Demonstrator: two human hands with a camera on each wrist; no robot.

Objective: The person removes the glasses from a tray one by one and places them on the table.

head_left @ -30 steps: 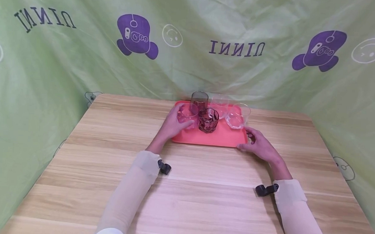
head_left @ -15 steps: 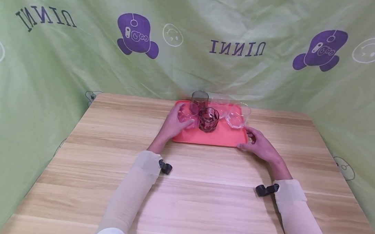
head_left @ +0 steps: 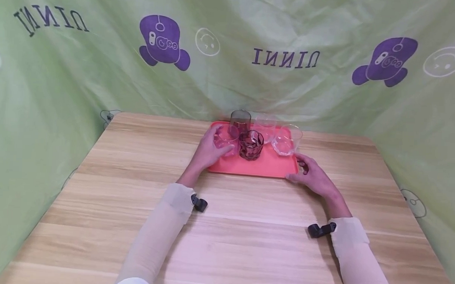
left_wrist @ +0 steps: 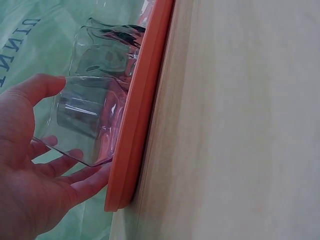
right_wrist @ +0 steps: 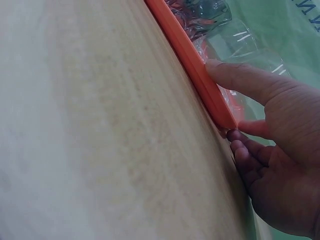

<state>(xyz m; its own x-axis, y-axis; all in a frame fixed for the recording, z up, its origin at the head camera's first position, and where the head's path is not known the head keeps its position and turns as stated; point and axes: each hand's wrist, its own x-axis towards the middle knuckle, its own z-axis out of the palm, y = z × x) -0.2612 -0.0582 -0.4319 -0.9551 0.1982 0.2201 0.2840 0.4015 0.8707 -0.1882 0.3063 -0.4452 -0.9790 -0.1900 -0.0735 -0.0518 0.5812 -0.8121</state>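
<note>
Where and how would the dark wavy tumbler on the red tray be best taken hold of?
Probably by opposite outer walls below the rim, coming from the front right: the dark wavy tumbler stands upright, bare red tray lies that way, while the smoky tumbler behind and the angular tumbler in the left hand crowd its back and left. Its rippled wall may help against slipping.

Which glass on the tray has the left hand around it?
The leftmost glass, see-through and beside the dark wavy glass. The left hand curves round it alone; the others on the tray stand outside that grasp.
</note>
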